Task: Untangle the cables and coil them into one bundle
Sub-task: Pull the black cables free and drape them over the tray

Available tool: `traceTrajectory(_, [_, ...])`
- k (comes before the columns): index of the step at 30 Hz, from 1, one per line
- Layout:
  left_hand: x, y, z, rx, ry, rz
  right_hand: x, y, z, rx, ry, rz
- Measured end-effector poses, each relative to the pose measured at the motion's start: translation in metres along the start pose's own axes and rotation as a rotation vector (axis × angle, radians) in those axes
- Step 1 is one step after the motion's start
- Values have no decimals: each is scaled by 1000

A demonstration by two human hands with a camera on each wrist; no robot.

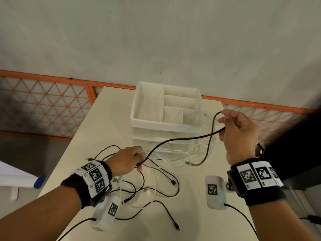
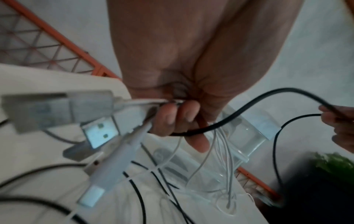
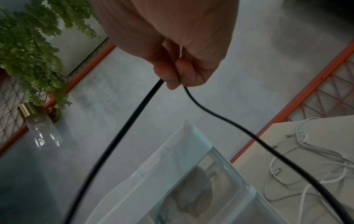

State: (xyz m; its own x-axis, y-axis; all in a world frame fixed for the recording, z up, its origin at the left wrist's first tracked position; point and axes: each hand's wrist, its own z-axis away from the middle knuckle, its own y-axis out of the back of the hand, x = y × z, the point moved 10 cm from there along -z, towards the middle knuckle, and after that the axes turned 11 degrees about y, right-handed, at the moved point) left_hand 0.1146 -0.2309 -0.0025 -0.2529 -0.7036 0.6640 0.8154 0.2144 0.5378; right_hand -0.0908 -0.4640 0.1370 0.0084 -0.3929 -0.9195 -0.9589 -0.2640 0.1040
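The left hand (image 1: pixel 124 160) grips white cables (image 1: pixel 173 152) and a black cable (image 1: pixel 175 140) that spans to the raised right hand (image 1: pixel 240 131), pinching it. Between them stands a white divided organiser (image 1: pixel 165 123); loose cables (image 1: pixel 156 190) sprawl across the table (image 1: pixel 191 223).

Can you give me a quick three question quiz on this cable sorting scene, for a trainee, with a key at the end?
1. True or false: the black cable stretches through the air between the left hand and the right hand.
2. Multiple choice: besides the black cable, what does the left hand grip? A) white cables B) a bottle C) nothing else
3. Fill in: the white divided organizer stands on the ____ , behind the loose cables.

Key:
1. True; each hand grips it and it sags between them.
2. A; the white cables run through the fist, their USB plugs sticking out.
3. table
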Motion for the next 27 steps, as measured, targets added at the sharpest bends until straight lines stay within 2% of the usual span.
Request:
traceTrajectory(3, [0, 4, 2, 24, -31, -223, 6, 21, -15, 133, 25, 49])
traceTrajectory(5, [-8, 1, 2, -4, -5, -294, 13, 27, -26, 141, 63, 119])
traceTrajectory(7, [-14, 0, 4, -28, 30, -257, 27, 24, -32, 55, 51, 211])
traceTrajectory(8, [-15, 1, 4, -40, 49, -176, 38, 19, -33, -35, 5, 269])
traceTrajectory(10, [-16, 3, 6, -62, 92, 38, 62, 9, -20, -278, -94, 556])
traceTrajectory(11, [-14, 6, 7, -58, 107, 116, 64, 7, -12, -331, -88, 698])
traceTrajectory(12, [-10, 7, 9, -50, 115, 174, 54, 2, -1, -330, -12, 752])
traceTrajectory(13, [-5, 8, 11, -44, 117, 222, 34, -12, 14, -329, 129, 716])
traceTrajectory(14, [2, 9, 13, -40, 110, 265, 9, -34, 36, -389, 309, 631])
traceTrajectory(15, [9, 8, 14, -37, 94, 299, -11, -61, 64, -516, 477, 567])
traceTrajectory(17, [27, 8, 17, -40, 39, 329, -23, -104, 114, -767, 664, 572])
traceTrajectory(19, [41, 6, 20, -66, -16, 353, -19, -123, 130, -820, 699, 617])
traceTrajectory(22, [43, 6, 21, -82, -23, 363, -13, -126, 118, -760, 662, 537])
traceTrajectory(26, [15, 30, 14, 148, 2, 78, -17, -123, 104, -887, 564, 347])
traceTrajectory(27, [9, 35, 14, 180, 17, 28, -21, -119, 100, -881, 546, 318])
